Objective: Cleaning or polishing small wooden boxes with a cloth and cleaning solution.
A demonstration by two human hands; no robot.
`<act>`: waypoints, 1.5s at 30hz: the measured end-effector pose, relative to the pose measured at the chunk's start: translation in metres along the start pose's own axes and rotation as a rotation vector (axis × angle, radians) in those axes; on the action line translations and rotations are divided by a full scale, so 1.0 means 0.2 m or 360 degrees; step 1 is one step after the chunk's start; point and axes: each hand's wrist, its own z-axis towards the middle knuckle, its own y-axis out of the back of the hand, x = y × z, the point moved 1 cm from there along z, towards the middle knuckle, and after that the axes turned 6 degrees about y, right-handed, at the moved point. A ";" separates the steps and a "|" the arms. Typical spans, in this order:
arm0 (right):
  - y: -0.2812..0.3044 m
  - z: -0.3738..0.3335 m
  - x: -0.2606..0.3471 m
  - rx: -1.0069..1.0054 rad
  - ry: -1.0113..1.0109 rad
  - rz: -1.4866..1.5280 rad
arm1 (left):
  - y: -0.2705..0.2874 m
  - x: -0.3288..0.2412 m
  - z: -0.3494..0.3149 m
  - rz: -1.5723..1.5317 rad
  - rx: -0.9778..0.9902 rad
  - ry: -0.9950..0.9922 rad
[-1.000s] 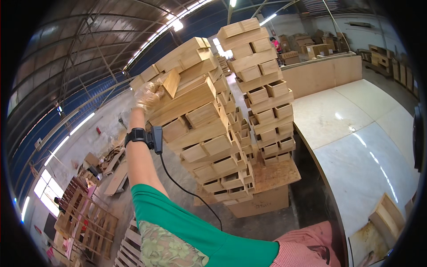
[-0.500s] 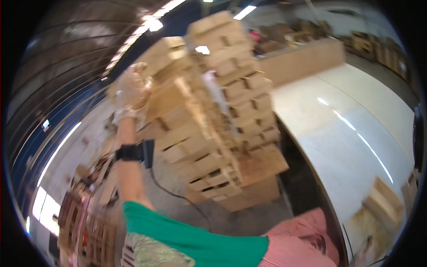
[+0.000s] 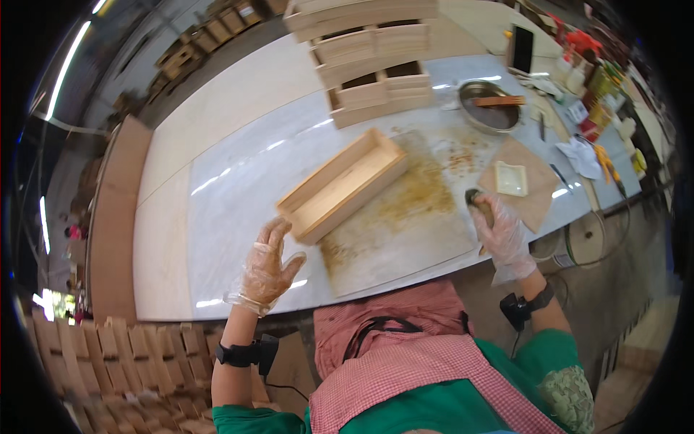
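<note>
A long, open-topped pale wooden box [image 3: 340,189] lies slantwise on the stained middle of the table. My left hand [image 3: 266,269], in a clear plastic glove, is beside the box's near left corner. Its fingers are spread and it holds nothing; whether the fingertips touch the wood I cannot tell. Over the table's near edge, right of the box, my gloved right hand [image 3: 504,233] is closed round a short, dark-tipped brush [image 3: 477,202], partly hidden by the fingers. A small white dish [image 3: 511,179] rests on a brown square sheet [image 3: 533,189] just beyond that hand.
Stacked wooden boxes [image 3: 372,61] stand at the table's far side. A metal bowl [image 3: 490,119] with a wooden piece across it sits to their right. Bottles [image 3: 576,77], an upright phone [image 3: 520,49] and orange-handled pliers [image 3: 606,163] crowd the right end. More boxes [image 3: 137,354] fill the lower left.
The view has swung from tall box stacks to the table. My left hand, raised beside those stacks before, is now low beside the single box. My right hand now shows clearly with the brush.
</note>
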 end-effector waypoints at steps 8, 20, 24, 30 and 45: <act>0.25 0.56 -0.40 0.0169 -0.0305 -0.0548 | -0.17 0.08 0.17 0.0297 0.0243 0.0092; -0.04 1.01 -0.95 0.0967 -0.0538 -0.1111 | -0.24 0.18 0.16 -0.0086 0.0231 0.0055; -0.04 1.01 -0.92 0.0861 -0.0526 -0.1148 | -0.21 0.15 0.12 -0.0087 0.0243 -0.0081; 0.14 0.86 -0.66 0.0324 -0.0643 -0.0847 | -0.21 -0.17 0.02 -0.1384 0.0248 0.0708; -0.43 0.33 0.61 0.1028 0.1161 -0.0096 | -0.59 -0.15 -0.15 -0.1438 -0.0043 0.0599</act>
